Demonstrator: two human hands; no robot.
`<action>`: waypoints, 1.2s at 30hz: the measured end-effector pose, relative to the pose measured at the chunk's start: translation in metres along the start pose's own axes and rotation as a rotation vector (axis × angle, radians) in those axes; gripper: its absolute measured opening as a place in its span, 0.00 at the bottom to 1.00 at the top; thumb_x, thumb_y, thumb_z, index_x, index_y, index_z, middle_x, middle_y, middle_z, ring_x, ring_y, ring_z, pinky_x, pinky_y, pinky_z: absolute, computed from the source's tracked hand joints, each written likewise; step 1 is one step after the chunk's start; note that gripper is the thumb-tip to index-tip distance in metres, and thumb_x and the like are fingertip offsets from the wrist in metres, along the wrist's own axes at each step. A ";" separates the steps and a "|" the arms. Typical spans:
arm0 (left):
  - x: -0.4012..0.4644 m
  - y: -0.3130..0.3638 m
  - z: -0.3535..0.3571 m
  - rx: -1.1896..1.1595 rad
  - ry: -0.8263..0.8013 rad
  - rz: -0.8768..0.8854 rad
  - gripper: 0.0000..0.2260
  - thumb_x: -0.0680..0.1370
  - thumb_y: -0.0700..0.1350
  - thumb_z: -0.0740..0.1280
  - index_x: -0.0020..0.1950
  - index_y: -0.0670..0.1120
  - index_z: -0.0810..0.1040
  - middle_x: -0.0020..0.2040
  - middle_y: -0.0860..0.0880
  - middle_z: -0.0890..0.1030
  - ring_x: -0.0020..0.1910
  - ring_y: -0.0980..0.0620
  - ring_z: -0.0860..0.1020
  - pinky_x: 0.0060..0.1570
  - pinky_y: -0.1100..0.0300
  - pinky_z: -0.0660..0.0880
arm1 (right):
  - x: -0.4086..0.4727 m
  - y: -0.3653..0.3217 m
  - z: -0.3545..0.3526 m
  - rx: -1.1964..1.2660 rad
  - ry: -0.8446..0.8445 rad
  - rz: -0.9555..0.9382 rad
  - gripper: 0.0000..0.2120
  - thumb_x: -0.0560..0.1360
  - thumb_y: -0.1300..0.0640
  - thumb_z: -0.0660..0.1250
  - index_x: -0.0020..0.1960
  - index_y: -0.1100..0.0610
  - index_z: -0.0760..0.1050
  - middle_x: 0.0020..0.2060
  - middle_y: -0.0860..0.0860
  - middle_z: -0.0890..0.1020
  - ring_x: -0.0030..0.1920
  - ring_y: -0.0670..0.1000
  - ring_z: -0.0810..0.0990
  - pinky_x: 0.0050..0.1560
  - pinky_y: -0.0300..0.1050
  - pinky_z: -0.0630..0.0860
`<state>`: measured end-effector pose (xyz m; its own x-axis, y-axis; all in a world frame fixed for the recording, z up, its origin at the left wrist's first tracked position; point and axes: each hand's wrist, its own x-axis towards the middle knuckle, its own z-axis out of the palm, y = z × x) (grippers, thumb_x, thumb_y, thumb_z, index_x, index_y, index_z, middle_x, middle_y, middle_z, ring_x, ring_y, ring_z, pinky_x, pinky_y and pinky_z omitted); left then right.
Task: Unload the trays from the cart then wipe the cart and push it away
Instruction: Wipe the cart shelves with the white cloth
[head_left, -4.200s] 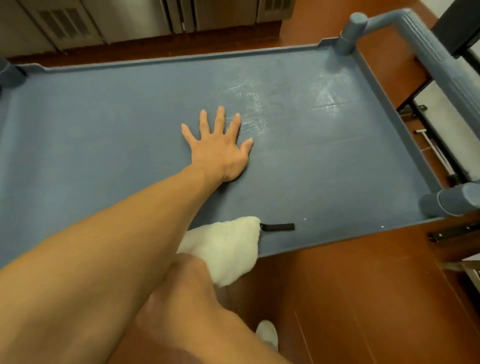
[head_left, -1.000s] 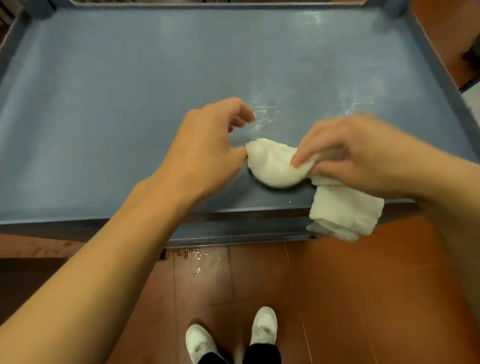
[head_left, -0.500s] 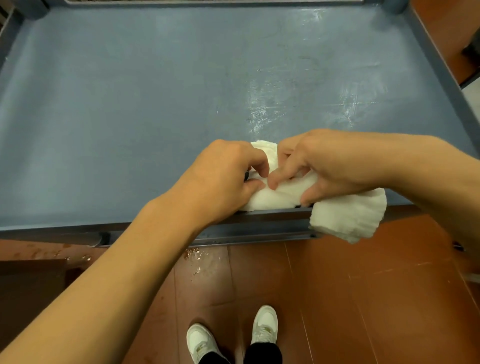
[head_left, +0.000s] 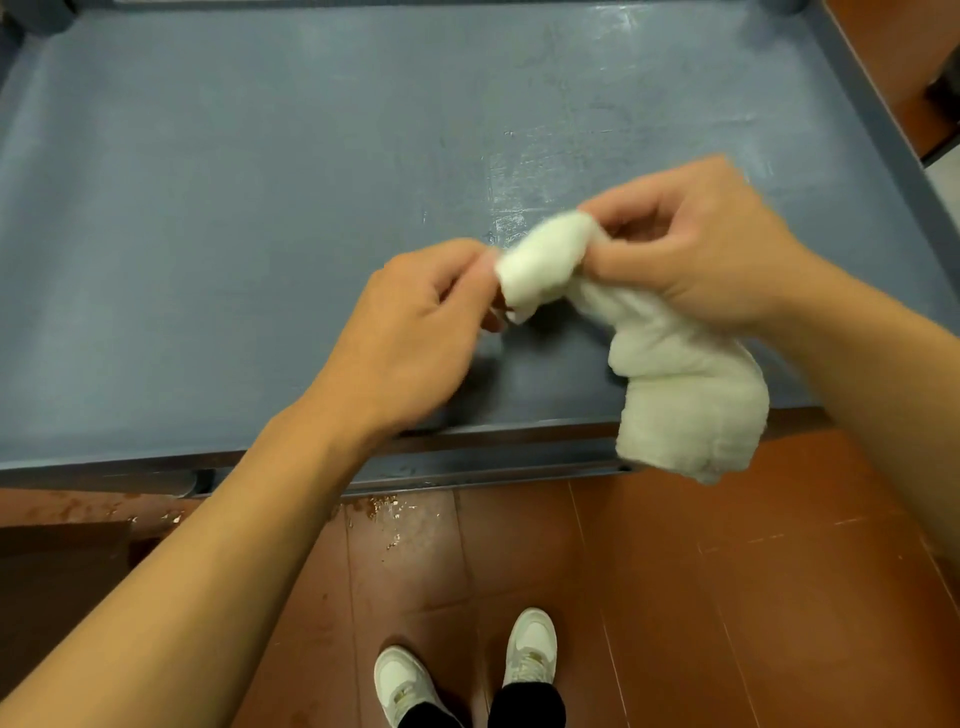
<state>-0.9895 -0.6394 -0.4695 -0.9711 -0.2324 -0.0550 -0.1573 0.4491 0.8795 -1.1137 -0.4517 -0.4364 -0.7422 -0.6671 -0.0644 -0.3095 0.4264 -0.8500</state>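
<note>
Head view: our left hand (head_left: 415, 332) and right hand (head_left: 696, 249) both pinch the cloth (head_left: 675, 384); its tail below our right hand could slip to the floor (head_left: 727, 597).

blue-grey cart (head_left: 208, 218) top scuffed w/ white streaks; stands on red-brown tile floor (head_left: 727, 597).
</note>
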 end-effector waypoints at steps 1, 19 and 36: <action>0.000 0.003 -0.004 -0.143 0.017 -0.013 0.15 0.85 0.52 0.59 0.52 0.47 0.84 0.45 0.49 0.86 0.45 0.49 0.83 0.51 0.46 0.79 | 0.000 -0.007 -0.006 0.119 0.055 0.027 0.09 0.75 0.65 0.72 0.49 0.53 0.86 0.41 0.51 0.88 0.40 0.46 0.84 0.43 0.43 0.82; -0.183 -0.060 -0.045 -0.671 -0.148 -0.689 0.15 0.70 0.47 0.79 0.55 0.46 0.86 0.54 0.37 0.86 0.53 0.33 0.84 0.55 0.37 0.80 | -0.134 -0.010 0.164 0.907 -0.389 0.529 0.11 0.81 0.60 0.67 0.61 0.55 0.83 0.57 0.56 0.86 0.57 0.58 0.85 0.58 0.54 0.82; -0.175 -0.208 -0.055 -0.408 0.055 -0.479 0.08 0.81 0.40 0.68 0.59 0.49 0.81 0.50 0.48 0.85 0.49 0.48 0.85 0.44 0.53 0.83 | -0.083 0.042 0.328 0.494 -0.236 0.481 0.27 0.67 0.45 0.76 0.64 0.50 0.75 0.57 0.46 0.86 0.55 0.44 0.85 0.56 0.46 0.83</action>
<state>-0.7774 -0.7393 -0.6165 -0.7976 -0.3752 -0.4723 -0.4803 -0.0786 0.8736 -0.8699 -0.5786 -0.6386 -0.5633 -0.6134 -0.5536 0.3646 0.4167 -0.8327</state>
